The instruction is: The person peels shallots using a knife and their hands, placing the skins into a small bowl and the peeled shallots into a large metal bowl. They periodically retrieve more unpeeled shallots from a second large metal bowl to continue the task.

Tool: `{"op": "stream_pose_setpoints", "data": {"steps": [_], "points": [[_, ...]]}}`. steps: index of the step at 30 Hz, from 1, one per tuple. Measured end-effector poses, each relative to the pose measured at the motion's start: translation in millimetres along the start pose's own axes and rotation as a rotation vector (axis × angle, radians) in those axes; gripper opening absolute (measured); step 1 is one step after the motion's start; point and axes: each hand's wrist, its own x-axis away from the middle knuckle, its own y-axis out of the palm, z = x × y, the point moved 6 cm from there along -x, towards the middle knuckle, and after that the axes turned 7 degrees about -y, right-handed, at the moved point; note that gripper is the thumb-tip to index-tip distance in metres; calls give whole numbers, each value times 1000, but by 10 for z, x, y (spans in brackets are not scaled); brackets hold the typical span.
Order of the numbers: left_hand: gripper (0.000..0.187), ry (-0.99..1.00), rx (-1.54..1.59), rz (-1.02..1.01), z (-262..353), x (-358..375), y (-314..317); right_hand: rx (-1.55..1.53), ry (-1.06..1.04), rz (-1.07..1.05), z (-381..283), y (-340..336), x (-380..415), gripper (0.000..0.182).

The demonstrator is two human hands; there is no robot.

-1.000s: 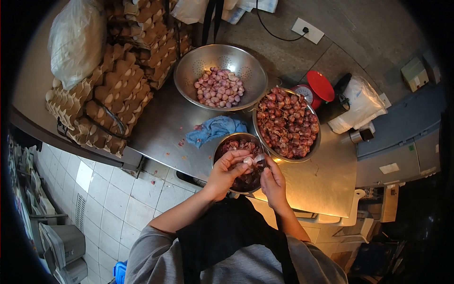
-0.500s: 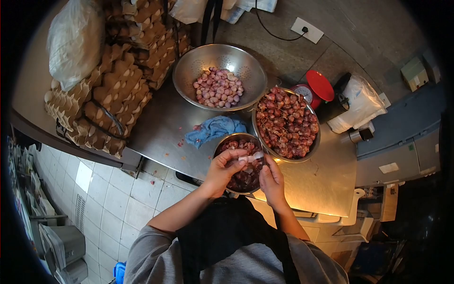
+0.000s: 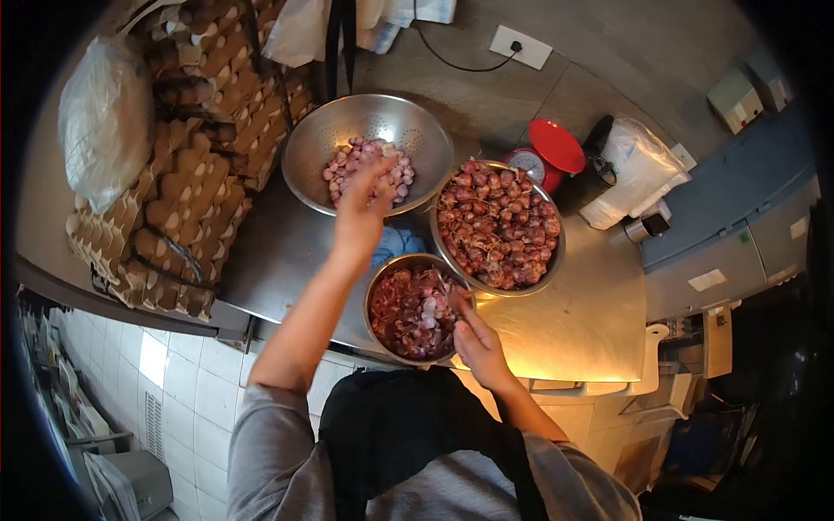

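Observation:
My left hand [image 3: 362,213] reaches over the steel colander [image 3: 294,165], its fingers stretched out and slightly blurred above the peeled shallots [image 3: 401,174]. Whether anything is beneath the fingers is hidden. At the right rim of the smaller steel bowl [image 3: 372,336], my right hand [image 3: 478,343] is closed around what looks like a small knife [image 3: 448,286], mostly covered by the fingers. Dark red skins [image 3: 401,300] fill that bowl, with some pale pieces [image 3: 429,311] on top. A larger bowl [image 3: 560,260] beside it holds unpeeled red shallots [image 3: 499,226].
A blue cloth [image 3: 395,245] lies between colander and small bowl on the steel table [image 3: 599,321]. Stacked egg trays [image 3: 187,208] and a plastic bag [image 3: 104,122] stand at left. Behind the large bowl is a red scale [image 3: 556,146], near a white bag [image 3: 634,169].
My left hand has moved from the small bowl up and left over the colander, away from my right hand. The pale piece between both hands is no longer there. The view has shifted slightly.

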Motion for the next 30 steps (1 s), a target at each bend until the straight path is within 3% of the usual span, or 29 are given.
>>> {"op": "stream_pose_setpoints", "data": {"steps": [1,4,8,10,12,13,17,21,24,27,30], "points": [[34,126,-112,58,97,-162,33,6,-16,0,0,2,14,47],[34,246,-241,-93,149,-474,404,-34,-30,6,-11,-65,91,46],[22,14,-277,-506,-289,-449,1299,-147,-6,30,-27,-213,245,42],[16,139,-469,-562,-431,-356,1693,-155,-36,38,-54,-310,288,41],[17,108,-721,-575,-602,-304,2006,-176,-7,44,-77,-418,322,40],[21,205,-722,-530,-685,-303,2119,-155,3,56,-95,-471,335,40],[17,287,-655,-478,-771,-280,2431,-97,24,80,-227,-681,344,39],[20,482,-943,-620,-765,-184,2611,-27,14,67,-293,-853,305,46],[28,718,-1108,-592,-755,-83,2664,-86,12,32,-324,-948,266,45],[31,602,-958,-621,-706,-71,2535,-78,-4,20,-315,-1027,220,44],[32,358,-644,-533,-698,-69,2240,-216,33,-25,-299,-1054,170,40]]}}
